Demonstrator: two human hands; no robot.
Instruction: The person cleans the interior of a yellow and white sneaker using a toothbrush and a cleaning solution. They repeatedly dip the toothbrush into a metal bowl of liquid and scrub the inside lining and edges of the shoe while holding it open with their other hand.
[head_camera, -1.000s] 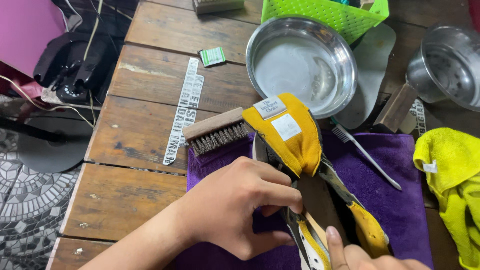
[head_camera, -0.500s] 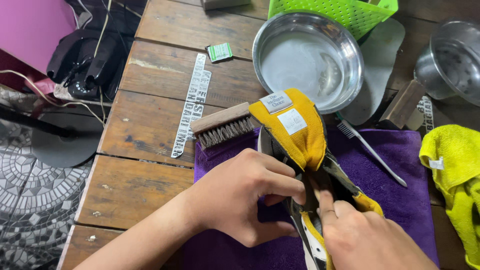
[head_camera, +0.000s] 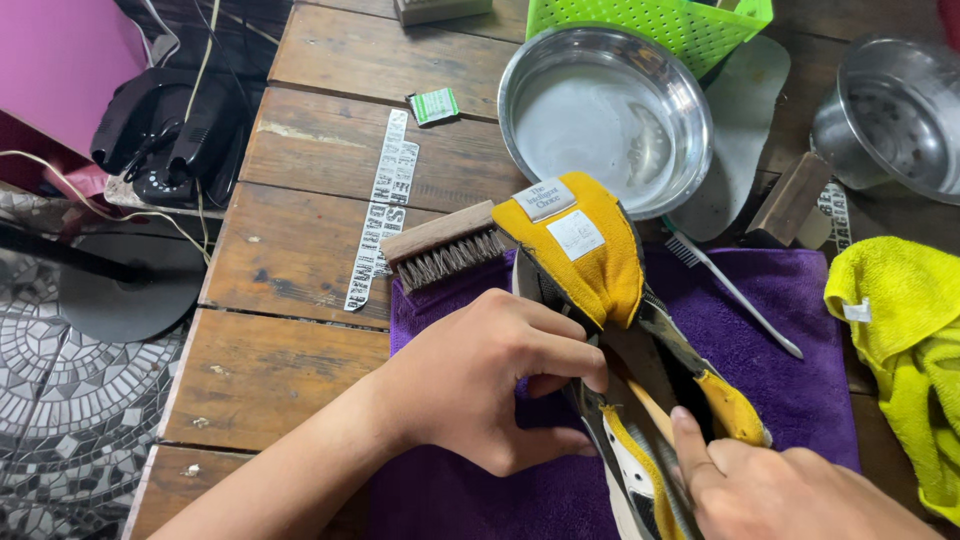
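Gripping the yellow shoe (head_camera: 600, 300) with left hand (head_camera: 490, 385), right hand (head_camera: 780, 490)

A bench (head_camera: 300, 250) of worn wooden planks carries everything. A purple towel (head_camera: 800, 380) is spread over its near right part. A wooden brush (head_camera: 445, 245) lies bristles-forward at the towel's far left corner, half on the wood. Beside it, a strip of printed tape (head_camera: 385, 220) runs along the planks, with a small green packet (head_camera: 435, 105) farther back. A steel bowl (head_camera: 600, 115) with water stands behind the towel, a green basket (head_camera: 660, 25) beyond it. A steel pot (head_camera: 890, 120) sits far right, a yellow cloth (head_camera: 900, 340) at the right edge.
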